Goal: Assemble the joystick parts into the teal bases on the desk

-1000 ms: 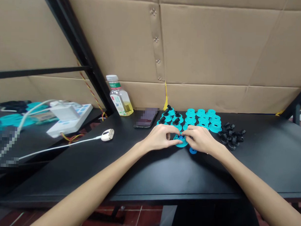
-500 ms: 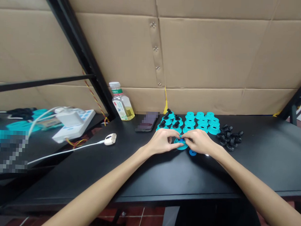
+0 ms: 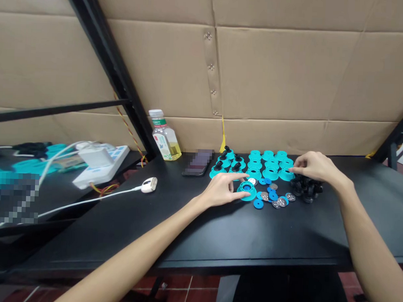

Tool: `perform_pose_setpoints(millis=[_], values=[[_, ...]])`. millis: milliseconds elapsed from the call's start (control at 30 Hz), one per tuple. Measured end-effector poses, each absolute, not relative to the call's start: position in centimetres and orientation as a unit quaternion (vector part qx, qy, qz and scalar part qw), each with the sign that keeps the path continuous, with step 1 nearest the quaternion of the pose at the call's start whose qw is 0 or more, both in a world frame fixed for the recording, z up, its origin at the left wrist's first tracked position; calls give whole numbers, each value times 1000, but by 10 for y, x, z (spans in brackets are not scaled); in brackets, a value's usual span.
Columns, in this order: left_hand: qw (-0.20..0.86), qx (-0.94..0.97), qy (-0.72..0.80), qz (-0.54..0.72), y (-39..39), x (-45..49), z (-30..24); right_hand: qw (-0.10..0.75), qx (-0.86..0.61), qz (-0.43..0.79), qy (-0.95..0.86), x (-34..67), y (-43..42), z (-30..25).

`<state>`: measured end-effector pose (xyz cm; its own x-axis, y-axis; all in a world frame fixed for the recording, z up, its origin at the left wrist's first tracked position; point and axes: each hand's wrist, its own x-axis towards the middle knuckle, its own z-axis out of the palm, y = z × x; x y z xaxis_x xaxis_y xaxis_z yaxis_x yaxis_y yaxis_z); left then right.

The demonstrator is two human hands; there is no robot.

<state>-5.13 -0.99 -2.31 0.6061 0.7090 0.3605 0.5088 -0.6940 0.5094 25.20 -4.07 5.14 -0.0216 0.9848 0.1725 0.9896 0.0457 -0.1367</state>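
My left hand grips a turquoise flanged plastic ring at its left side, thumb in front and fingers behind. Something blue sits inside that ring's opening. My right hand hovers at the pile of black plastic parts, fingertips bent together at its left edge; whether they hold a part is hidden. Between the hands lie blue washers and silver metal discs. Behind them stand rows of turquoise rings. To their left, several turquoise rings carry black parts upright in them.
A phone and a bottle of yellow liquid stand at the back left. A white cable with a plug crosses the black table. Farther left is a white power strip. A cardboard wall closes the back.
My right hand has left the turquoise ring and moved right to the black parts, uncovering the washers and discs. My left hand keeps its hold on the ring.
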Motion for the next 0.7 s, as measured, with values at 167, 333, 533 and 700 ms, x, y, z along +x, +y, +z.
perform_pose_setpoints(millis=[167, 333, 533, 700], values=[[162, 883, 348, 268, -9, -50, -27, 57, -735, 14, -675, 260, -41, 50], [136, 894, 349, 247, -6, -52, -31, 7, -739, 15, -674, 255, -40, 47], [140, 892, 361, 233, -6, -51, -30, -18, -742, 22, -669, 251, -39, 44], [144, 890, 370, 222, -9, -50, -26, -35, -755, 19, -654, 247, -39, 44]])
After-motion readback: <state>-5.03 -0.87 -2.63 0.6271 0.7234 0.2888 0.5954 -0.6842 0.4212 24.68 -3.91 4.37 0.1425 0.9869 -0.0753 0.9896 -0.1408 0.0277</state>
